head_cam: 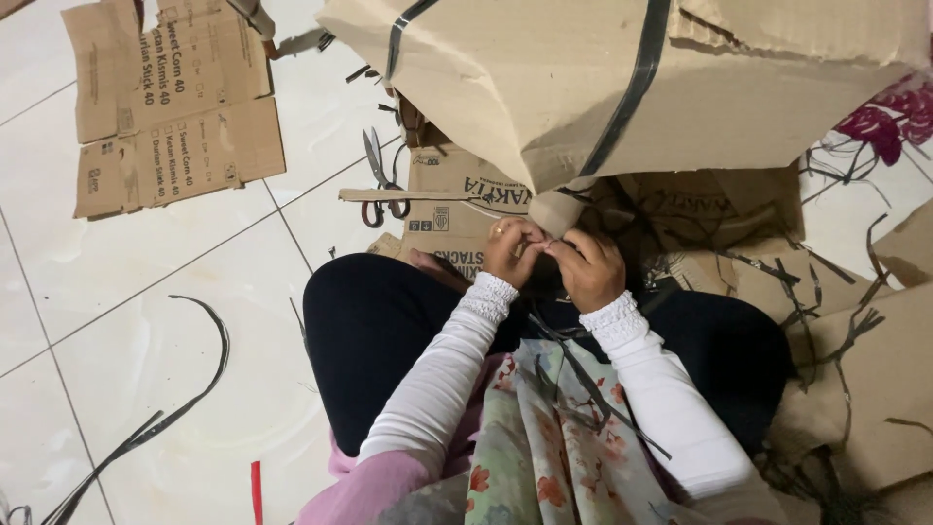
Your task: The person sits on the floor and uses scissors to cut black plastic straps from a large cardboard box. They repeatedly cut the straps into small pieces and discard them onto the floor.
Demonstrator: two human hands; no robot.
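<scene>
Both hands meet under a big folded cardboard piece bound with a dark strap. The left hand and right hand pinch its lower corner with curled fingers. Scissors lie on the tile floor nearby

- Hands: two, the left hand and right hand, close together at centre.
- Scissors: one pair, on the floor, far left of the hands.
- Flattened printed carton: one, far left.
- Large taped cardboard sheet: one, far, above the hands.
- Long black strap on the floor: one, near left.
- Red strip: one, near left.
</scene>
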